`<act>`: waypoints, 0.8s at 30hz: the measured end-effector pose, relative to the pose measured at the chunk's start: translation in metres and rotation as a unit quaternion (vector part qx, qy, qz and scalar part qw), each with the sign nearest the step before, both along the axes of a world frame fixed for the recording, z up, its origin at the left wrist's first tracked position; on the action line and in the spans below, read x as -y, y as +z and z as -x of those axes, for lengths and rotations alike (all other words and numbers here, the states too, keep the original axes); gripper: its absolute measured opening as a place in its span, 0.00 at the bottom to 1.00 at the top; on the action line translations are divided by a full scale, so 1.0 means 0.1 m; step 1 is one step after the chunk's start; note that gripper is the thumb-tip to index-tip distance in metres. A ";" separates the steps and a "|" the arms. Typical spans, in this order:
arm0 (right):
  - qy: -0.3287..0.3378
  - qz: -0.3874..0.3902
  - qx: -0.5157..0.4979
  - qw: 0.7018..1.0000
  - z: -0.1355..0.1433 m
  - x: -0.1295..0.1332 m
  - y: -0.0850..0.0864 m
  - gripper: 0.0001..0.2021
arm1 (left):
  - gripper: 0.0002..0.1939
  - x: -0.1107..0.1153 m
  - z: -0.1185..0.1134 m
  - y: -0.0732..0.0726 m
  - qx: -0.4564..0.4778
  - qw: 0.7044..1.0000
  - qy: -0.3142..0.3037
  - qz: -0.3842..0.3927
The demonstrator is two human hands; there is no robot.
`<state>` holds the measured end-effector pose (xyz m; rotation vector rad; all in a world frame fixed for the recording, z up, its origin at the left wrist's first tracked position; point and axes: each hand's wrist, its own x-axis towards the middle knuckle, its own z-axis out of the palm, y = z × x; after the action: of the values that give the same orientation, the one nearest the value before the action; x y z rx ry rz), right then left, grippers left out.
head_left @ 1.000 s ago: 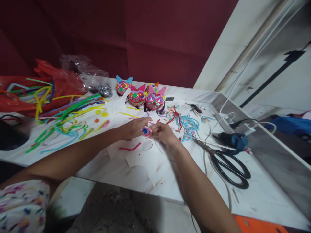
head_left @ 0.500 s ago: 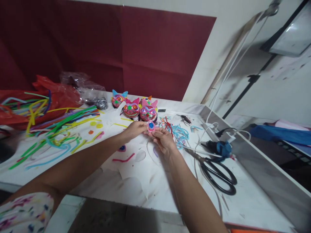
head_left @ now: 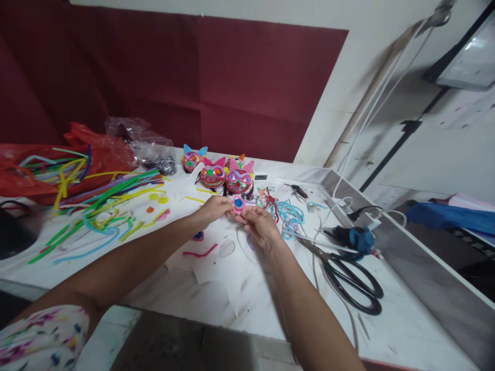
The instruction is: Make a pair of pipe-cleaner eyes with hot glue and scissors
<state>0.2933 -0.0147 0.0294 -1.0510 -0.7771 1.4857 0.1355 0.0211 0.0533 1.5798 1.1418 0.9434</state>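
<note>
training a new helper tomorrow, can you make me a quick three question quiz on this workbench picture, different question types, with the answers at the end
1. True or false: the black-handled scissors lie to the right of the person's right hand.
2. Multiple choice: what colour is the centre of the small pink piece held between the right hand and the left hand? A green, B blue, C yellow.
3. Fill the gap: among the decorated heads in front of the dark red sheet, the leftmost head has ____ pointed ears.

Key: 1 true; 2 B; 3 blue.
</note>
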 end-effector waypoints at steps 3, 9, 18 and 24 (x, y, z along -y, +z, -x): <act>0.001 -0.001 0.014 1.000 0.03 0.01 -0.02 0.07 | 0.08 0.04 0.06 -0.02 -0.015 1.000 -0.004 0.016; 0.010 -0.007 0.046 0.999 0.09 0.04 -0.06 0.08 | 0.10 0.11 0.31 -0.09 -0.026 0.998 0.025 0.044; 0.041 0.003 0.107 0.993 0.17 0.09 -0.17 0.10 | 0.13 0.19 1.46 0.08 -0.026 0.977 0.211 -0.027; 0.065 0.010 0.141 0.988 0.24 0.12 -0.27 0.10 | 0.14 0.37 2.19 0.09 -0.158 0.956 0.241 -0.058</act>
<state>0.2689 -0.0272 0.0026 -1.2638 -1.0478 1.4728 -0.0832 -0.0162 0.0627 1.6150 1.7793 1.1082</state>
